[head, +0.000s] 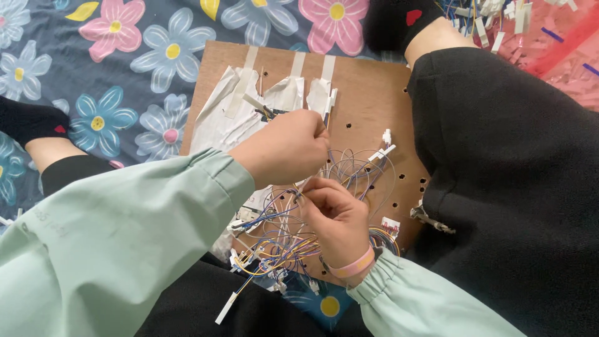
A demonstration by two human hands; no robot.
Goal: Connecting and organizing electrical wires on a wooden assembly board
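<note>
One brown pegboard (368, 93) on the lap, three tape strips (298, 63) along its top edge. Two hands: left hand (288, 153) fisted, fingers pinching thin wires (284, 234); right hand (337, 218) fingers pinch wires mid-board.

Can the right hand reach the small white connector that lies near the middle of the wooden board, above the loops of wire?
Probably yes. The right hand sits just below the white connector on the wooden board; only loose thin wires lie between them, and the left hand is off to the side.
</note>
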